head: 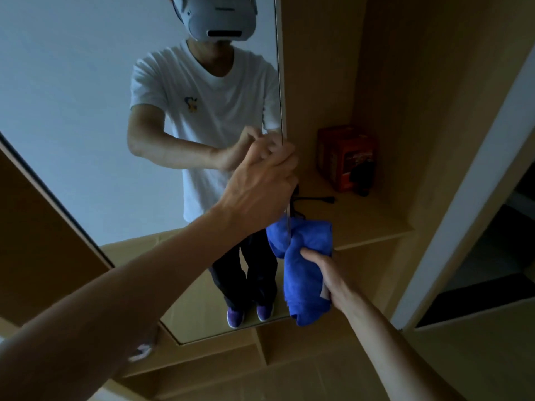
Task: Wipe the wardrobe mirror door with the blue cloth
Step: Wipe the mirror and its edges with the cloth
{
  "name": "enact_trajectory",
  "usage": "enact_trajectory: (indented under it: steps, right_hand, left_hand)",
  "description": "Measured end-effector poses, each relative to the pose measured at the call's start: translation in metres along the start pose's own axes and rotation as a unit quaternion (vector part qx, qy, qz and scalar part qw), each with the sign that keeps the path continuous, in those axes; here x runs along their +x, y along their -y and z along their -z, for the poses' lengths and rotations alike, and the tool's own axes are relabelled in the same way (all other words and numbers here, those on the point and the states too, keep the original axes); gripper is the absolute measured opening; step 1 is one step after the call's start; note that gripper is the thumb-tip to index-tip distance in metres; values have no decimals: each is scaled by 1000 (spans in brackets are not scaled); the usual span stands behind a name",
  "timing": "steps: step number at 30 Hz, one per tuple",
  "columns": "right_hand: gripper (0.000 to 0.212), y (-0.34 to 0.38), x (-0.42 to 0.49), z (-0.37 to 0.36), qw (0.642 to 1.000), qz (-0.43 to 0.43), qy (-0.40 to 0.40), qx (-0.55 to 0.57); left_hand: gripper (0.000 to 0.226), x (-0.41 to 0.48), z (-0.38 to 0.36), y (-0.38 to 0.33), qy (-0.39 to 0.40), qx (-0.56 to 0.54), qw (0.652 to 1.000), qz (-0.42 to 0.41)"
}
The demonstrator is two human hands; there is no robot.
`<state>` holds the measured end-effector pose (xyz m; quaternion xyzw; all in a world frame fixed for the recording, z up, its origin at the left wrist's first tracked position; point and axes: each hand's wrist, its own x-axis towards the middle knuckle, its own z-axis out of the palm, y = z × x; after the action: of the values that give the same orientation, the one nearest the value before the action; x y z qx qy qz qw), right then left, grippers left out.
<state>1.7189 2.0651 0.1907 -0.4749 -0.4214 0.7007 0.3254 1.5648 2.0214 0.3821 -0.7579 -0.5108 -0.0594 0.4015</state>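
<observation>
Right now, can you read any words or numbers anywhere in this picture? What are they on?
No text here can be read.
Red box on the shelf: has print, too blurred to read.
T-shirt badge reflected in the mirror door: yellow and blue, no letters legible.
Headset in the reflection: faint mark, too small to read.

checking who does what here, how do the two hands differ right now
The left hand grips the edge of the mirror door, while the right hand holds the bunched blue cloth. The left hand sits higher in the picture and the right hand lower. Both have their fingers curled round something.
</observation>
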Motion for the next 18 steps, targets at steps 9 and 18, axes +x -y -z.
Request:
enact_trajectory:
  steps: [9, 18]
  right_hand:
    - [43, 77, -23, -13, 984, 175, 37, 6]
    - [58, 55, -25, -8, 996, 84, 30, -21]
  left_hand:
    - [15, 6, 16, 11, 10, -6, 1000, -12]
    - [16, 44, 54, 40, -44, 46, 997, 37]
